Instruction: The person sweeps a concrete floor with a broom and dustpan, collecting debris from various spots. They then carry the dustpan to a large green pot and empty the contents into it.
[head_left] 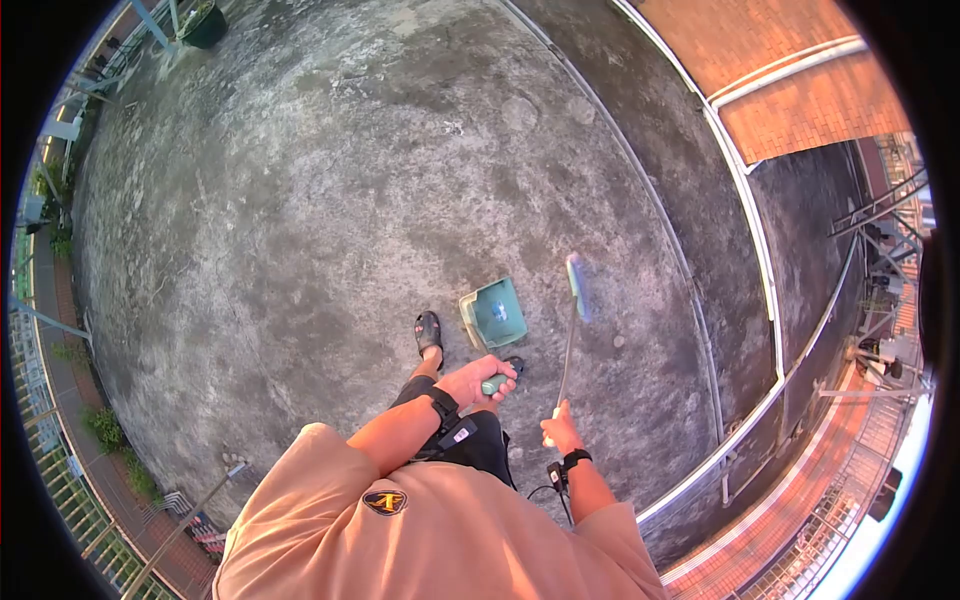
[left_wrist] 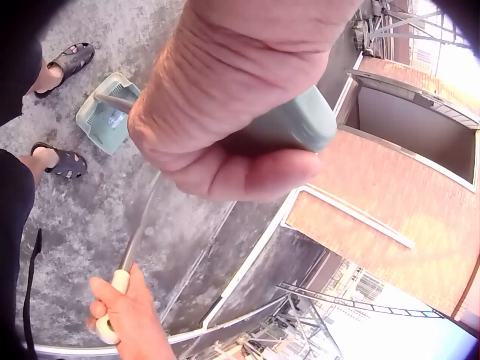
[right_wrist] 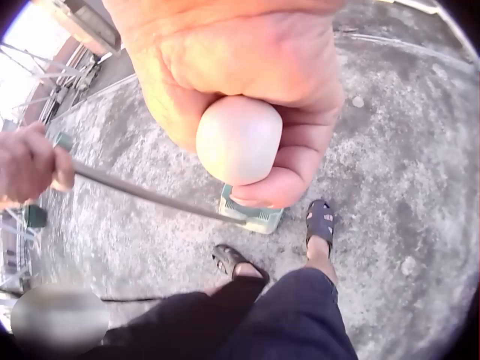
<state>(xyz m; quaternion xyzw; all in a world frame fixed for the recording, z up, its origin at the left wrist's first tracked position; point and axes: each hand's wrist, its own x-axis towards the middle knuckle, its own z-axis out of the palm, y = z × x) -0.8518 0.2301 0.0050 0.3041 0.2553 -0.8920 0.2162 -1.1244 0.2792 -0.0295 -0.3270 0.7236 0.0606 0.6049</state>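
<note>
My left hand [head_left: 478, 382] grips the green handle [left_wrist: 296, 124] of a long-handled dustpan. Its green pan [head_left: 505, 318] rests on the ground in front of my feet, with something small and pale lying inside. In my right hand [head_left: 566, 430] is the white handle end [right_wrist: 238, 142] of a broom, fingers curled round it. The broom's shaft [head_left: 567, 370] runs forward to a pale blue-green, blurred head [head_left: 577, 287] on the right of the pan. From the right wrist view, the dustpan's grey pole [right_wrist: 150, 193] slants down from my left hand [right_wrist: 30, 166].
Rough, stained concrete [head_left: 300, 200] spreads all round. A dark sandal [head_left: 428, 332] stands close left of the pan. On the right, a pale raised strip [head_left: 660, 215] and a white pipe [head_left: 745, 190] cross the floor near an orange brick surface [head_left: 800, 60]. A green pot [head_left: 204, 27] stands far left.
</note>
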